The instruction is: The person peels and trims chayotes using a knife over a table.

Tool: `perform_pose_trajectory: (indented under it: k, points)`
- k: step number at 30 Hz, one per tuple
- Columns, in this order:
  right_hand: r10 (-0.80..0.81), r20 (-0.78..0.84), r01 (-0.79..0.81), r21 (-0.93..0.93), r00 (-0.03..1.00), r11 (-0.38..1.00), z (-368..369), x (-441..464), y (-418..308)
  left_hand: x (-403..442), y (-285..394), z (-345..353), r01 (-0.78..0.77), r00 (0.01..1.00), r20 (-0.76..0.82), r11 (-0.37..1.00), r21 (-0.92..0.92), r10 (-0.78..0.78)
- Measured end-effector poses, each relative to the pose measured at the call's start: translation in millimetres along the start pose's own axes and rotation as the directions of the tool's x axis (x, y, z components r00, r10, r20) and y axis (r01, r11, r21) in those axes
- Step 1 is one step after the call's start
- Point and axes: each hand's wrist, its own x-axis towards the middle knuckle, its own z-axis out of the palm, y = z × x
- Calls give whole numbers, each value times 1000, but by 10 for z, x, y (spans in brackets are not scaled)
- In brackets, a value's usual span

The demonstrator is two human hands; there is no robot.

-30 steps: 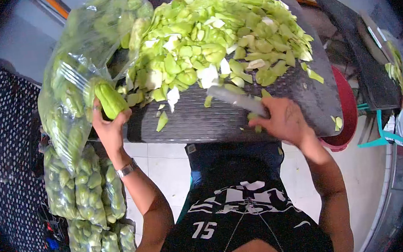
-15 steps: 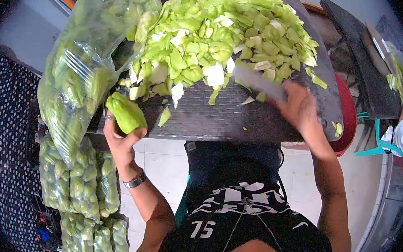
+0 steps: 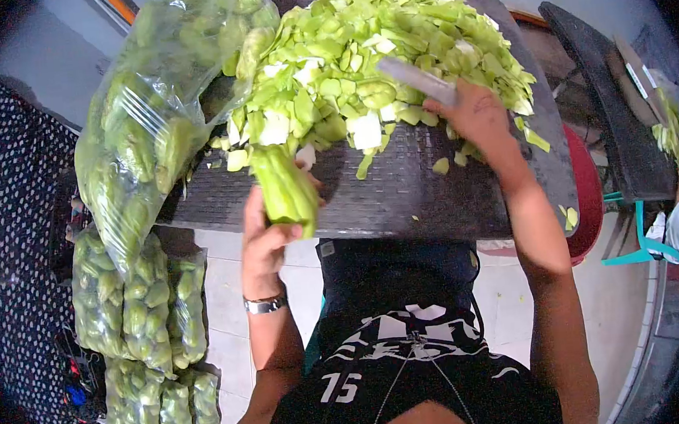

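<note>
A whole green chayote (image 3: pixel 284 191) is in my left hand (image 3: pixel 264 248), fingers wrapped round it, just above the table's front edge. My right hand (image 3: pixel 482 117) is closed on a knife (image 3: pixel 418 80), whose blade is blurred and points left over the pile. The knife and the chayote are apart. A large heap of cut chayote pieces (image 3: pixel 343 52), green-skinned with some pale faces, covers the back of the dark woven-look table (image 3: pixel 338 200). A few loose pieces lie on the table below my right hand.
A big clear bag of whole chayotes (image 3: pixel 141 124) leans over the table's left side. Several filled bags (image 3: pixel 144 307) are stacked on the floor below it. At right stand a red tub (image 3: pixel 585 193), a teal stool (image 3: pixel 637 248) and a dark side table (image 3: pixel 619 110) with a knife.
My left hand has moved right with the chayote, now in front of the heap. My right hand has risen away from me, lifting the knife over the cut pieces.
</note>
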Motion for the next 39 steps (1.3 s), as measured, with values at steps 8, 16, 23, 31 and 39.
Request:
perform_pose_trajectory:
  k: [8,16,23,31,39]
  points:
    - [-193,336,31,433,922,901,-813,-619,-287,231,-459,675,202,969,134,978,56,-207]
    - [-388,195,286,407,901,867,-1068,-1106,-395,531,-471,980,-575,818,473,480,662,328]
    - [-130,297,27,328,946,944,-696,-649,208,299,-379,1024,-380,912,368,716,586,183]
    - [-312,352,201,318,883,926,-588,-638,237,675,-623,488,702,701,491,622,-347,-517]
    - [-146,263,-1,488,954,873,-545,-731,173,578,-323,827,267,961,195,476,-838,-196]
